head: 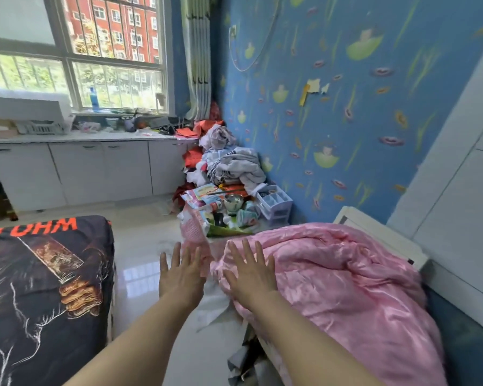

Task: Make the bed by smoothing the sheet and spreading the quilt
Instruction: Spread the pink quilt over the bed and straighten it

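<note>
Both hands flat, fingers spread, empty.

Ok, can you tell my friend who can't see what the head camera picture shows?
Two bare hands reach forward with fingers spread: the right hand lies flat on a crumpled shiny pink quilt, the left hand is beside it over the glossy floor. A black printed bed cover lies left; clutter is piled against the blue patterned wall.
</note>
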The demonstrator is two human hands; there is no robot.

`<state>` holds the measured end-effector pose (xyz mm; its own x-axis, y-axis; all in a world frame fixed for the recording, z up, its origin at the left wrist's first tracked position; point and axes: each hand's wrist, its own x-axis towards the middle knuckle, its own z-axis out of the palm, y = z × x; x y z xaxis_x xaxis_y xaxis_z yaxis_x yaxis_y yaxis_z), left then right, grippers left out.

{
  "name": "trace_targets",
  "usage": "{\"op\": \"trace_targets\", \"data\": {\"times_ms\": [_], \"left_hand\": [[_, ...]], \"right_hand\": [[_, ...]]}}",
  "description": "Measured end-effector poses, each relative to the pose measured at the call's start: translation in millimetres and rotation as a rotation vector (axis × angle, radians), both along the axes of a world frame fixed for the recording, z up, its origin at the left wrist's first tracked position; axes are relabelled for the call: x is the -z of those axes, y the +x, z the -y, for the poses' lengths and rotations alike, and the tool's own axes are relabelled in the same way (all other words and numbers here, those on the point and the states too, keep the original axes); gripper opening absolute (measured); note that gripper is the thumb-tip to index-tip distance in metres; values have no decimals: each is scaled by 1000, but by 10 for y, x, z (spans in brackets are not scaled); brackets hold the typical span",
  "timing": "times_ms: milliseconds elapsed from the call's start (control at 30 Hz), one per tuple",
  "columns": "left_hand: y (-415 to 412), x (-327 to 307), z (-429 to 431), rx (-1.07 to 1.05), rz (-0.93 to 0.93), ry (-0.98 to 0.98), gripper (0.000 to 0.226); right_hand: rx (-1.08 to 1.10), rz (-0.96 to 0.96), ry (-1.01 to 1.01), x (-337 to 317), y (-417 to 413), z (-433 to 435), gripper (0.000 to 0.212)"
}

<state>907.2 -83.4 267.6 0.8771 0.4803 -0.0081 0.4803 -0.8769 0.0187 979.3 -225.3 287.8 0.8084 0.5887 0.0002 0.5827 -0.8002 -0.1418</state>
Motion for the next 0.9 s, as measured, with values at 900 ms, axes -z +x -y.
{"op": "trace_targets", "data": {"times_ms": [900], "left_hand": [[2191,107,1350,393,10,24,87]], "right_hand": [[417,-39,-47,276,1622,1948,85]]}}
